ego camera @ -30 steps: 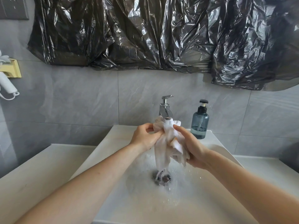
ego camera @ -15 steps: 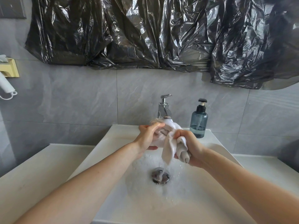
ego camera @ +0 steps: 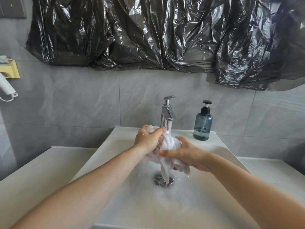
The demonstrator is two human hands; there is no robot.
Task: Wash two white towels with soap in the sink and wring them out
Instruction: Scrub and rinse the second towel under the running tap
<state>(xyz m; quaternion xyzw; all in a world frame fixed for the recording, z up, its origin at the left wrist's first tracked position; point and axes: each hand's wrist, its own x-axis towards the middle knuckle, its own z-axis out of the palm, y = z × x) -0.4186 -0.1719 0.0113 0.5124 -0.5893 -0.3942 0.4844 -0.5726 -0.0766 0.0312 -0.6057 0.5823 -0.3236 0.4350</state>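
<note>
A wet white towel (ego camera: 169, 143) is bunched between both hands under the chrome faucet (ego camera: 167, 114), where water is running. My left hand (ego camera: 147, 138) grips its upper end, next to the spout. My right hand (ego camera: 186, 154) grips the lower part, with a tail of cloth hanging down toward the drain (ego camera: 163, 181). Foam and water cover the floor of the white sink (ego camera: 115, 187). A blue soap pump bottle (ego camera: 203, 123) stands on the sink's back right rim. Only one towel is visible.
White counter (ego camera: 33, 166) runs either side of the sink. Black plastic sheeting (ego camera: 156, 33) hangs on the grey tiled wall above. A yellow holder with a white hair dryer (ego camera: 6, 80) is mounted at far left.
The hands shifted over the towel: my left hand rose beside the spout, my right hand dropped lower, and the cloth's tail again hangs to the drain.
</note>
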